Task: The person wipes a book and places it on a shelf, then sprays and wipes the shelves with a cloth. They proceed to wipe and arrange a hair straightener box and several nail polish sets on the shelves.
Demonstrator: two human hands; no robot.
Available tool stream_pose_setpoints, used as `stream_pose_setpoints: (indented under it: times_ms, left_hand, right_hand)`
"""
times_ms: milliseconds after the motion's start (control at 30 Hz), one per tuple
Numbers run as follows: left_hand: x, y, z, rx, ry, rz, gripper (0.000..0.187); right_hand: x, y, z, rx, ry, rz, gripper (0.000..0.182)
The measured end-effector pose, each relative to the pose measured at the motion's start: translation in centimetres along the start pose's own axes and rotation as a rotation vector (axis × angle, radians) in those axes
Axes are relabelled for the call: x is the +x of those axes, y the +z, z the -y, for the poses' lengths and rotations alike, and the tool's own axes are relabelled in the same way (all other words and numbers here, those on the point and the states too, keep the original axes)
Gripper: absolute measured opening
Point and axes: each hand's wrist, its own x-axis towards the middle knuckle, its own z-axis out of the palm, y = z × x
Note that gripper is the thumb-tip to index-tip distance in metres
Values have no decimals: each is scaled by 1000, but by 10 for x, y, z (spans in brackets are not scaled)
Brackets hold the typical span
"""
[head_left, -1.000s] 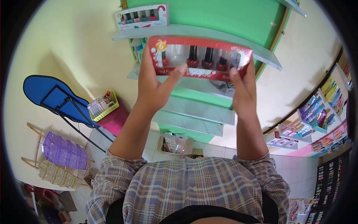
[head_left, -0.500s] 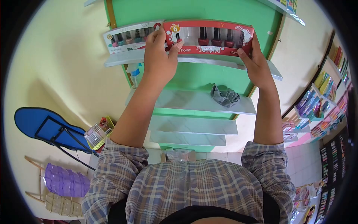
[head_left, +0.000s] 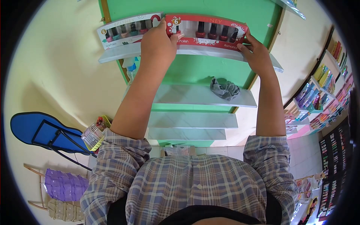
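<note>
A red boxed nail polish set [head_left: 204, 41] with a clear window stands upright on the top shelf [head_left: 210, 52]. Dark red bottles show through its window. My left hand [head_left: 159, 43] grips its left end, thumb on the front and fingers at the upper edge. At the other end, my right hand [head_left: 257, 54] is closed round the box's corner. Beside it on the left, a white nail polish set [head_left: 125, 32] stands on the same shelf, its right part partly hidden by my left hand.
A grey scrunched cloth [head_left: 225, 90] lies on the shelf below [head_left: 183, 94]. Behind my left forearm is a spray bottle [head_left: 131, 67]. At left are a blue folding board [head_left: 45, 129] and a yellow basket [head_left: 96, 137]. Stocked display racks [head_left: 317, 93] line the right.
The red box has moved a little left and sits closer beside the white box. My right hand's fingers have shifted at its right end. The whole view has tilted slightly.
</note>
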Motion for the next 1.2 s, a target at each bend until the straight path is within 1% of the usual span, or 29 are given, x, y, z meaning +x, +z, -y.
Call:
stream_pose_setpoints:
  times_ms: [233,300,333,400,433,500,567,600,667,700,767,867,1033,1100,1167,1200]
  left_hand:
    - [7,-2,0,-34,-68,27,58]
    - [7,-1,2,-55,-35,-11,52]
    - [3,-3,-5,-56,-33,-15,52]
    - [2,-2,-2,-124,-51,-37,45]
    - [2,2,0,-120,-52,-42,45]
    - [1,4,1,-133,-41,-189,40]
    - [-5,2,-5,-136,-42,-192,42]
    - [-7,1,-6,-141,-44,-194,44]
    - [-9,-1,-2,-109,-36,-170,44]
    - [-10,-2,-2,-80,-26,-144,44]
    - [-9,-3,-3,-59,-30,-137,43]
    - [-12,-9,-8,-57,-29,-124,43]
    - [-18,-13,-17,-82,20,-136,44]
    - [-19,-15,-17,-146,-14,-122,46]
    - [-17,-14,-12,-118,-10,-125,46]
    - [-17,-15,-12,-105,-2,-119,46]
  right_hand:
    - [10,-3,12,-135,40,32,49]
    - [11,-3,12,-163,48,40,50]
    - [5,-10,11,-172,34,18,52]
    - [4,-7,9,-175,14,2,53]
    - [3,-7,8,-150,15,-11,54]
    - [2,-6,7,-122,16,-21,55]
    - [-1,-9,4,-152,1,-59,50]
    - [-1,-12,8,-148,-3,-60,50]
    - [-1,-19,19,-190,77,68,40]
    - [1,-17,15,-189,74,68,40]
    - [3,-13,4,-197,25,-9,32]
    - [-3,-23,17,-195,64,35,31]
    - [-14,-31,13,-182,14,-21,31]
    - [-13,-30,14,-157,-12,-5,32]
    - [-10,-33,16,-194,32,50,32]
    - [-11,-32,19,-186,22,57,32]
